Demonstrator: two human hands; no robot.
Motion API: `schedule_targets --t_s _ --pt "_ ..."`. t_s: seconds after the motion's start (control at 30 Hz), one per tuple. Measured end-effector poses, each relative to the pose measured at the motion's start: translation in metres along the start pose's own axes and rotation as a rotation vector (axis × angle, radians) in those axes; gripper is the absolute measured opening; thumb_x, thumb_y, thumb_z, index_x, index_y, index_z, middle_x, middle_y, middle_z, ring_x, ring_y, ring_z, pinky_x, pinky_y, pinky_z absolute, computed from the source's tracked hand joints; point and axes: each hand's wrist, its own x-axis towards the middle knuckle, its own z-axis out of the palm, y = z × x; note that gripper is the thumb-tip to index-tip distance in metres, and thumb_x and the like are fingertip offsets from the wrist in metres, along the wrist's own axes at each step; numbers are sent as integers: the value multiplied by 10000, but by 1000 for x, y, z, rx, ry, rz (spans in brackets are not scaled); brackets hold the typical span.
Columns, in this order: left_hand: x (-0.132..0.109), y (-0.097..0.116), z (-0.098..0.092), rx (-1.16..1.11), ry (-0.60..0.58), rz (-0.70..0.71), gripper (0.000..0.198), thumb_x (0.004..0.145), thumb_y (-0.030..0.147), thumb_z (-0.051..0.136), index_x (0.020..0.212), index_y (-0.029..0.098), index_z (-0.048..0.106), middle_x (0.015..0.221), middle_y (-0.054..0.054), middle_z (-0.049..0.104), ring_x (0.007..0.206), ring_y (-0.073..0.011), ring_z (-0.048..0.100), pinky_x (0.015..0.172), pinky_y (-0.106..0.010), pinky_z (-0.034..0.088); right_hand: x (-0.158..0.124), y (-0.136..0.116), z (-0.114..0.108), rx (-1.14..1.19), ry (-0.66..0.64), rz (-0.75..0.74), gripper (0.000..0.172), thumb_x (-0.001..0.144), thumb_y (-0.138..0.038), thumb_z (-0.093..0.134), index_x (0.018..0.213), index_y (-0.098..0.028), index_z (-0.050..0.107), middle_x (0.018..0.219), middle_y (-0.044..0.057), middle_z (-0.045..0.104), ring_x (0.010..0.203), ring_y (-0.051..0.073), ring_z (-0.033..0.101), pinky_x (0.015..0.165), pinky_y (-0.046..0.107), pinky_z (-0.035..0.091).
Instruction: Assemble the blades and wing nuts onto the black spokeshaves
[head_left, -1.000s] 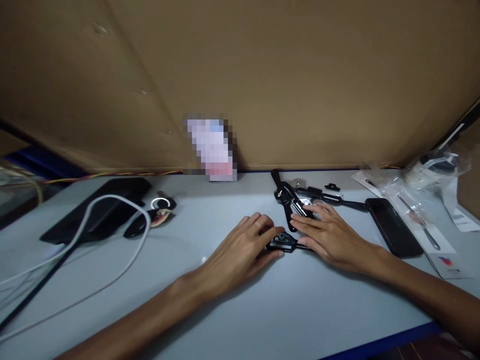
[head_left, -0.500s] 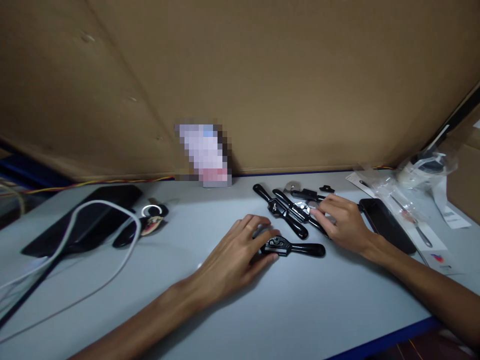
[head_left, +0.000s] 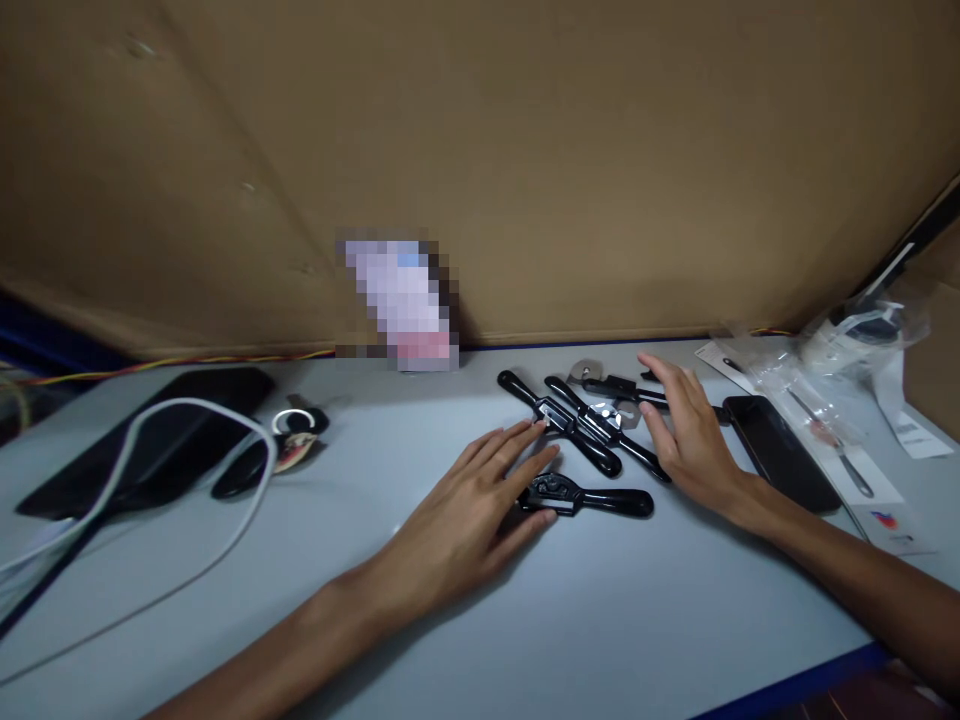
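Several black spokeshaves lie on the grey table. My left hand (head_left: 487, 490) reaches over the nearest spokeshave (head_left: 607, 501), fingers outstretched and thumb apart, hiding that tool's left handle. Its longer fingertips come up to the middle of a second spokeshave (head_left: 596, 455), which lies slantwise; whether they press on it I cannot tell. A third spokeshave (head_left: 566, 391) rests close alongside. Over to the right, my right hand (head_left: 694, 445) is spread and holds nothing, above a further black tool (head_left: 616, 388) that it partly covers. Two metal blade pieces, one a rounded plate (head_left: 585, 373), lie among the tools.
A black phone (head_left: 780, 450) and a plastic-wrapped card (head_left: 862, 485) lie at right, before a bagged white item (head_left: 851, 335). On the left are a black case (head_left: 150, 440), a white cable (head_left: 259, 430) and keys with a ring (head_left: 296, 420). Cardboard (head_left: 600, 180) stands behind.
My right hand has let go of the third spokeshave and opened, its fingers lifting away. My left fingers have stretched forward to the second spokeshave, which has turned over or rolled slightly.
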Motion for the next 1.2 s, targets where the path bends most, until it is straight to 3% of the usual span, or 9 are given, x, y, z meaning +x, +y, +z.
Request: schedule_targets --t_s 0.13,0.27,0.37,0.5,0.63,0.83,1.0,1.13,1.2 --pt "-1 1 -2 -36 29 35 451 996 315 611 1434 228 556 1501 -138 570 1409 -348 502 1116 -606 481 -1 0 1 19 -19 4 469 1011 -157 427 1472 -238 438 1387 138 603 1298 309 545 1065 585 475" --pt "-1 4 -7 -61 -15 102 443 1007 295 597 1444 247 542 1467 -117 607 1377 -321 552 1074 -557 541 -2 2 3 14 -74 -38 348 1038 -162 410 1340 -220 572 1332 123 654 1273 288 562 1066 561 490" --pt "2 8 -12 -67 -88 168 487 1018 283 575 1496 249 488 1548 -108 538 1437 -311 498 1145 -586 473 -4 3 8 3 -164 -80 329 1044 -155 408 1301 -187 612 1285 120 690 1249 276 581 1080 548 497" --pt "5 10 -17 -66 -198 231 585 1014 266 573 1566 239 380 1591 -89 482 1530 -313 344 1206 -649 363 -7 2 12 -7 -250 -100 383 1049 -166 406 1394 -175 574 1338 122 682 1276 280 572 1083 545 512" --pt "7 11 -22 -115 -232 233 432 1002 250 583 1431 233 533 1564 -88 519 1531 -298 339 1229 -630 340 -9 -7 9 -12 -255 -98 335 1065 -255 452 1339 -189 633 1279 118 715 1276 293 582 1084 557 514" --pt "8 14 -26 -121 -239 291 232 980 191 538 1198 206 615 1539 -121 548 1496 -310 416 1202 -617 395 -21 -26 8 -109 -452 -242 623 997 -445 617 1514 -126 479 1561 240 462 1485 405 382 1132 601 465" --pt "5 15 -26 -138 -110 207 301 969 206 559 1270 196 578 1558 -157 495 1431 -330 482 1139 -549 483 -19 -28 4 -89 -435 -298 357 1022 -377 585 1257 -123 672 1398 205 613 1395 357 505 1175 555 434" --pt "0 12 -18 -77 -71 190 484 989 254 564 1457 179 466 1653 -166 351 1504 -367 369 1176 -586 429 -14 -30 -3 -12 -455 -307 200 983 -284 623 1047 -111 701 1224 189 672 1260 312 593 1129 481 493" --pt "-2 10 -14 -40 -76 191 578 1008 267 539 1549 166 363 1673 -175 309 1531 -366 322 1185 -598 414 -13 -32 -5 37 -496 -314 158 936 -169 596 1052 -114 690 1164 166 671 1172 279 621 1101 455 513"
